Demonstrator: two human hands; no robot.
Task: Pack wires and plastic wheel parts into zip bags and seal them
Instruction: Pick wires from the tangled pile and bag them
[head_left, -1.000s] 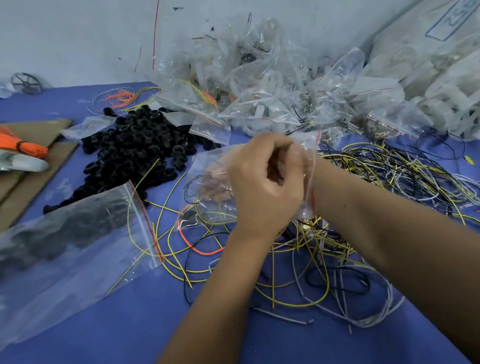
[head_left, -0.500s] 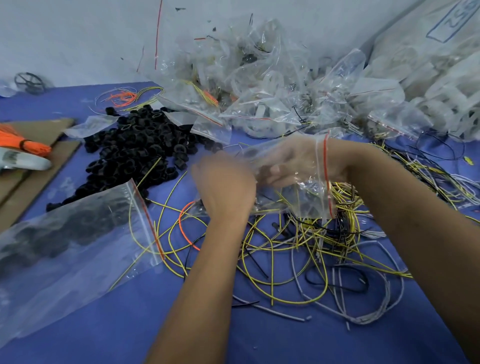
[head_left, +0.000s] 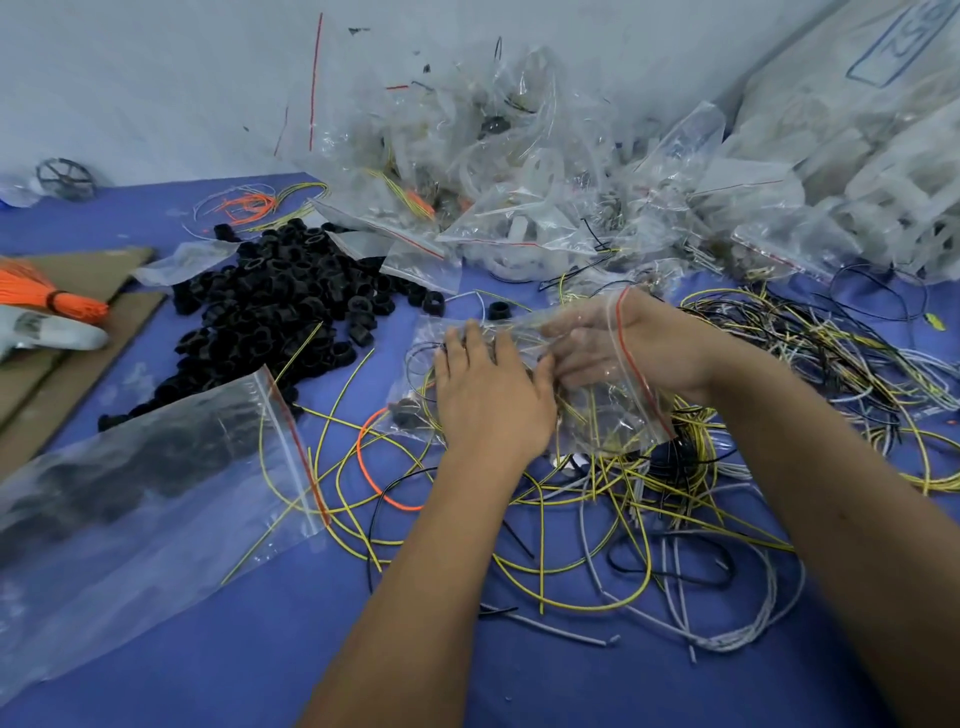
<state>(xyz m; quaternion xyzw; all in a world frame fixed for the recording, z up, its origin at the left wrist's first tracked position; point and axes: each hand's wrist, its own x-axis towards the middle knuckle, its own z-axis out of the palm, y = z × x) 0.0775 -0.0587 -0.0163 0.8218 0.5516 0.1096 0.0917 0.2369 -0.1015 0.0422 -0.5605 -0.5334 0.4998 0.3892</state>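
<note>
Small-parts packing workstation in a workshop or light-assembly setting. A blue-covered desk (head_left: 218, 649) stands against a plain white wall (head_left: 156, 78). Bulk stock lies loose on it: a heap of black plastic wheel parts (head_left: 280, 312) toward the far left, tangled cut wires (head_left: 649, 499) at the centre and right, and filled zip bags (head_left: 519, 171) piled along the far edge. Cardboard sheets (head_left: 67, 332) lie at the left edge.
</note>
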